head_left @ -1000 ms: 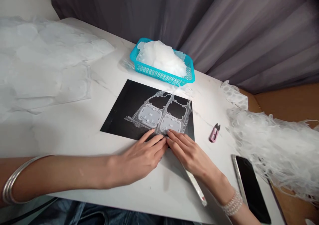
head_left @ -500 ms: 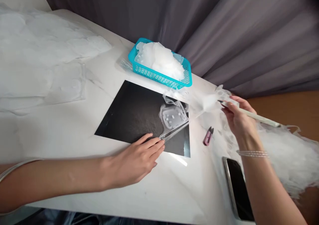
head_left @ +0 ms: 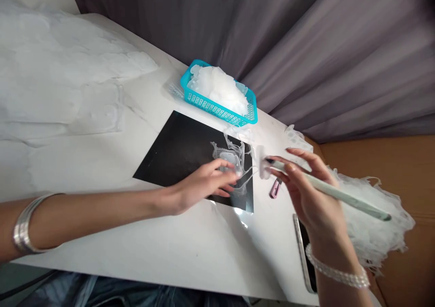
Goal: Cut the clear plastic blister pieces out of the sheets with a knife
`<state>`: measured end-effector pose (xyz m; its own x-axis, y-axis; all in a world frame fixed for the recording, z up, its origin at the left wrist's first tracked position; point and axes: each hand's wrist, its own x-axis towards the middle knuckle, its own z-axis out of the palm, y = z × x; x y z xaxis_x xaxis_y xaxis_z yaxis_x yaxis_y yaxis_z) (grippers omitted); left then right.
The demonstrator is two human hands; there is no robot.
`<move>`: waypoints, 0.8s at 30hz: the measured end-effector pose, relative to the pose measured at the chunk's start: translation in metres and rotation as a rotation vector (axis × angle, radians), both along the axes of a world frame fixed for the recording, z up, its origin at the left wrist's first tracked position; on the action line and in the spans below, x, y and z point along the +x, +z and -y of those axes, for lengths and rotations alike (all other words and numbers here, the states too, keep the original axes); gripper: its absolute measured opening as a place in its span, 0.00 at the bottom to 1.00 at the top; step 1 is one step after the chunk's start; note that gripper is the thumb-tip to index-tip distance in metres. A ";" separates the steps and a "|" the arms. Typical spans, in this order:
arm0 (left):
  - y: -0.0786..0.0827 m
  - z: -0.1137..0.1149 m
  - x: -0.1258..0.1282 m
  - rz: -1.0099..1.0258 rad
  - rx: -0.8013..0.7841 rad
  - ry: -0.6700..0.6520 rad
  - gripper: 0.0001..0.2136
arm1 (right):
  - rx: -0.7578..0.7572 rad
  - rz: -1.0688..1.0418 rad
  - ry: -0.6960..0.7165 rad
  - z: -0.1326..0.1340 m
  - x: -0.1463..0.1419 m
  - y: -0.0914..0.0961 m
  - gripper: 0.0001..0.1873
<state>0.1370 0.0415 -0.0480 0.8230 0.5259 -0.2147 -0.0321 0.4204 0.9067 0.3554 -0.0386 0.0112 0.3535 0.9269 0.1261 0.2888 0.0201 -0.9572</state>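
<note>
My left hand point(head_left: 207, 182) reaches over a black sheet point(head_left: 166, 155). Its fingers are stretched out and apart above a translucent moulded piece point(head_left: 229, 157) with ragged trimmings around it; whether they touch the piece I cannot tell. In my right hand point(head_left: 314, 193) lies a pale green pen-shaped tool point(head_left: 350, 200) with a dark tip, gripped between thumb and fingers. A small translucent piece point(head_left: 263, 164), smeared by motion, is at those fingertips. Pink thread snips point(head_left: 275, 189) rest on the table just under the right hand, partly covered by it.
A blue basket point(head_left: 217, 112) heaped with translucent pieces stands by the grey curtain point(head_left: 272, 35). Large stacks of translucent sheets point(head_left: 68, 71) cover the left side. A pile of trimmings point(head_left: 377, 225) fills a cardboard box point(head_left: 414, 180) at right. A phone point(head_left: 301, 252) lies near my right wrist.
My right hand has drawn back toward me, with the tool still held. The stretched film between the hands is gone. My left hand has shifted right and up, onto the moulded piece.
</note>
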 end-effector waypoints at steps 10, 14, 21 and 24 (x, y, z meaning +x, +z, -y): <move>-0.007 -0.005 0.011 -0.004 -0.237 -0.031 0.16 | -0.106 0.357 0.054 0.012 -0.027 -0.008 0.32; -0.008 -0.008 0.007 -0.036 0.022 -0.027 0.09 | -0.136 0.329 0.294 -0.007 -0.024 -0.025 0.16; -0.006 -0.019 0.002 -0.204 0.139 0.021 0.08 | -0.152 0.299 0.456 -0.019 -0.025 -0.040 0.14; -0.001 -0.022 0.003 -0.237 0.144 -0.012 0.07 | -0.147 0.292 0.450 -0.019 -0.025 -0.040 0.15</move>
